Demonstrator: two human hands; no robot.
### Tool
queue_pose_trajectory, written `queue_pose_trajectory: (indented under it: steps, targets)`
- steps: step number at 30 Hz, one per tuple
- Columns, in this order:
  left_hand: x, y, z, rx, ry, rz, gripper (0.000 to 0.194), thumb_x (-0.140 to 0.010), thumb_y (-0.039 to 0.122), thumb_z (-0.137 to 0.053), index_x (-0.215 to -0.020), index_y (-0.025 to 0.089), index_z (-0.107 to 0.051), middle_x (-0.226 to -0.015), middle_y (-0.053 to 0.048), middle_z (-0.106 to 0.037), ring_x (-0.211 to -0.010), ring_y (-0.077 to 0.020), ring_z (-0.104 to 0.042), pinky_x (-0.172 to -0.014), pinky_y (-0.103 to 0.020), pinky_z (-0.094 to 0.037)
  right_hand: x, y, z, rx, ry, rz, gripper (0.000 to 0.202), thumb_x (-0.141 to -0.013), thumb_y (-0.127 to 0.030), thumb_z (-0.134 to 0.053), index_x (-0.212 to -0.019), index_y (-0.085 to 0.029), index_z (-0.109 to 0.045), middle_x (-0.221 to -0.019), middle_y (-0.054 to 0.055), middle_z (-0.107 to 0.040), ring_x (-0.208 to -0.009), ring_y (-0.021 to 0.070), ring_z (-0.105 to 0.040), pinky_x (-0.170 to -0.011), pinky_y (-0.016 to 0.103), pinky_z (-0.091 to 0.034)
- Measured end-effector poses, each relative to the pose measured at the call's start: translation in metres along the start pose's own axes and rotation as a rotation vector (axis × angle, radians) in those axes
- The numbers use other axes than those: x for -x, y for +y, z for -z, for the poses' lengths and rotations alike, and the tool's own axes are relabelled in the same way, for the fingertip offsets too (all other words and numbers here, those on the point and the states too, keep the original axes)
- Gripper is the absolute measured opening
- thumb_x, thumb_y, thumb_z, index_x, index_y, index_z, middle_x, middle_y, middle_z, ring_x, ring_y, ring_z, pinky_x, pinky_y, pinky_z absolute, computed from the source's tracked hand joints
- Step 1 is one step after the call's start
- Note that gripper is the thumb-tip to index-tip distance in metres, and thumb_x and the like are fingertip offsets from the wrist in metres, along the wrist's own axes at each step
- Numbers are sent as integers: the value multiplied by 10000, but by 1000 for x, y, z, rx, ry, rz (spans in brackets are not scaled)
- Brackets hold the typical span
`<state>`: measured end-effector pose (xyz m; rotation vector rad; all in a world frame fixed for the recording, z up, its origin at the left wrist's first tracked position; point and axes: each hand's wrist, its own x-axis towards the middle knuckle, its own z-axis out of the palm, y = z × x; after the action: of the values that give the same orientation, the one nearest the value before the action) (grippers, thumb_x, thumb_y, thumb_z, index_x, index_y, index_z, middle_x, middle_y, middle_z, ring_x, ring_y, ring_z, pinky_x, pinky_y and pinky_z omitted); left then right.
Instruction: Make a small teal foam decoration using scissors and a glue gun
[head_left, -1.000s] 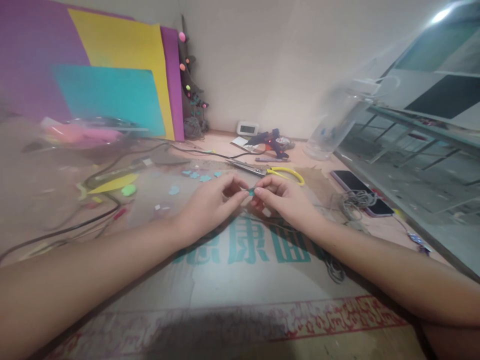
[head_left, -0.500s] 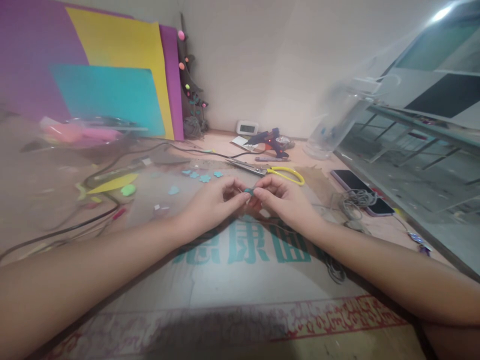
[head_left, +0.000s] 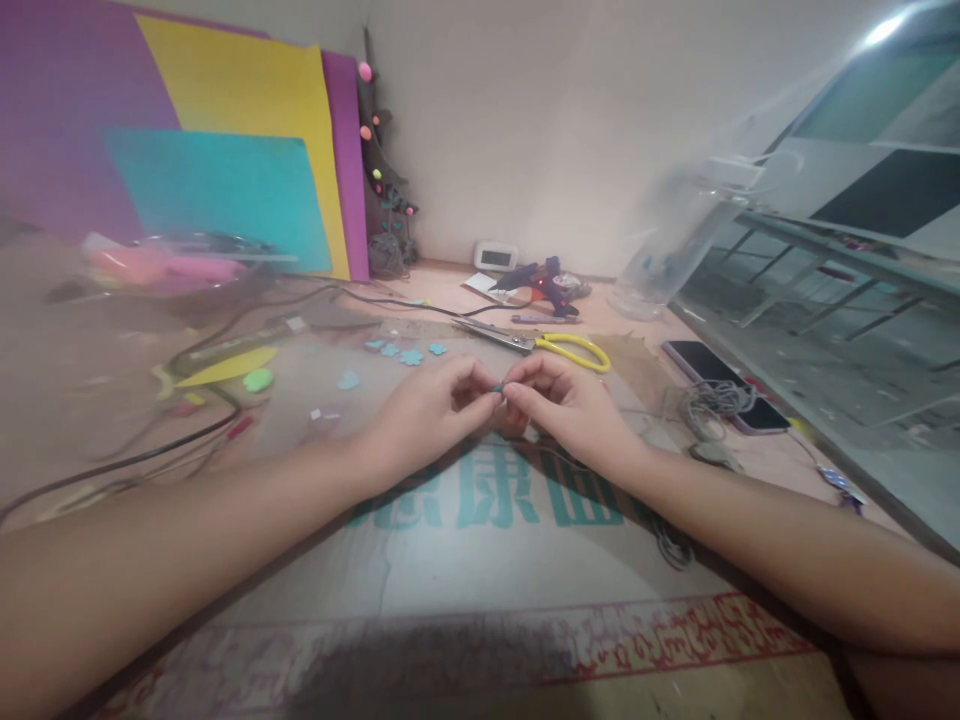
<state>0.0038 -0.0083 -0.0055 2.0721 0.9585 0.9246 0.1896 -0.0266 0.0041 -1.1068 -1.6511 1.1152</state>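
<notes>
My left hand [head_left: 442,405] and my right hand [head_left: 559,400] meet fingertip to fingertip over the printed sheet. Between them they pinch a small teal piece [head_left: 498,388], mostly covered by the thumbs and fingers; its exact shape is hidden. Just beyond the hands lie scissors [head_left: 536,345] with yellow handles, blades pointing left. Left of the scissors are several light-blue flower cutouts [head_left: 411,357]. A further light-blue cutout [head_left: 349,380] rests nearer my left forearm.
A dark glue gun [head_left: 544,285] and a small white digital clock [head_left: 496,256] stand by the wall. To the right are a phone [head_left: 705,365], a coiled grey cord [head_left: 720,398] and a clear plastic container [head_left: 649,260]. Coloured sheets [head_left: 225,190] lean at back left; a black cable [head_left: 180,445] crosses the left side.
The teal piece has been turned between my fingertips, and less of it shows now. Both hands have barely shifted; the things on the table lie as before.
</notes>
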Motion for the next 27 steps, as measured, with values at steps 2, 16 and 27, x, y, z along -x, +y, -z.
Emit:
queue_pose_trajectory:
  steps: [2, 16, 27]
  targets:
    - [0, 1, 0, -2, -9, -13, 172, -903, 306, -561, -814, 174, -624, -805, -8, -693, -751, -147, -624, -686, -268, -448, 0, 0, 0, 1, 1, 5, 164, -844, -325, -653, -849, -191, -558, -636, -44, -616, -537, 84, -589, -515, 208, -500]
    - [-6, -11, -2, 400, -6, 178, 221, -881, 374, -605, -896, 162, -542, -801, -35, -687, -751, -165, -663, -713, -294, -499, -11, -7, 22, 23, 175, 116, 158, -910, -340, -593, -915, -183, -604, -668, -19, -645, -584, 95, -578, -584, 236, -481]
    - [-12, -12, 2, 368, 16, 239, 234, -833, 376, -647, -853, 147, -601, -828, -23, -659, -745, -140, -620, -704, -277, -469, -13, -30, 42, 574, 170, 253, 236, -915, -339, -586, -735, -189, -618, -647, 6, -653, -595, 127, -590, -601, 265, -458]
